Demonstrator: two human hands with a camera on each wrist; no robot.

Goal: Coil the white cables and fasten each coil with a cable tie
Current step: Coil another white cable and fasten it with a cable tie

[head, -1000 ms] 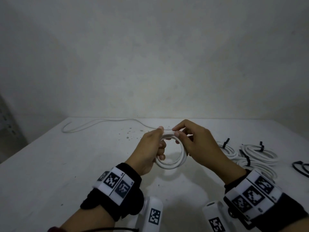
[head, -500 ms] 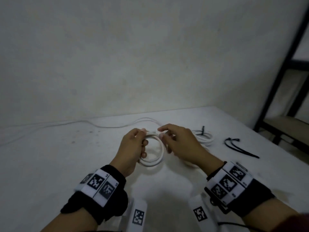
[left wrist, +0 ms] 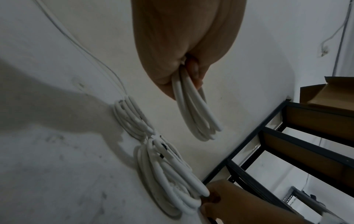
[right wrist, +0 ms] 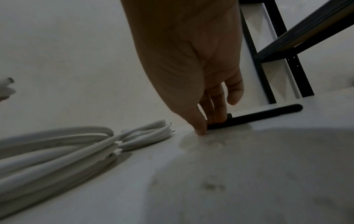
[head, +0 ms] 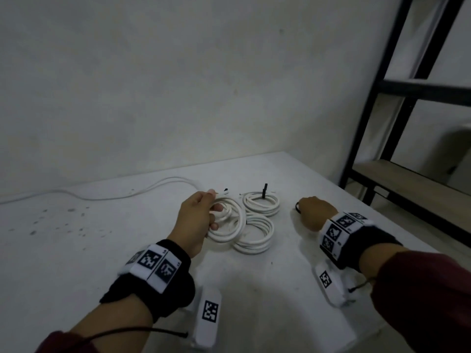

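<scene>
My left hand (head: 211, 212) grips a coil of white cable (head: 230, 226) and holds it just above the white table (head: 254, 289). In the left wrist view the coil (left wrist: 195, 109) hangs from the curled fingers (left wrist: 193, 71). My right hand (head: 305, 207) is down on the table to the right. Its thumb and fingers (right wrist: 218, 116) pinch the head end of a black cable tie (right wrist: 258, 114) that lies flat. Two coiled cables lie between the hands: a far one (head: 261, 203) with a black tie (head: 265, 191) and a near one (head: 257, 234).
A loose white cable (head: 127, 193) runs along the table's back edge to the left. A black metal shelf rack (head: 397, 123) stands past the table's right edge, and a cardboard box (left wrist: 325, 94) sits on it. A plain wall rises behind the table.
My right hand has let go of the coil and moved right, down onto the black cable tie. The left hand keeps the coil. The head view has swung to the right.
</scene>
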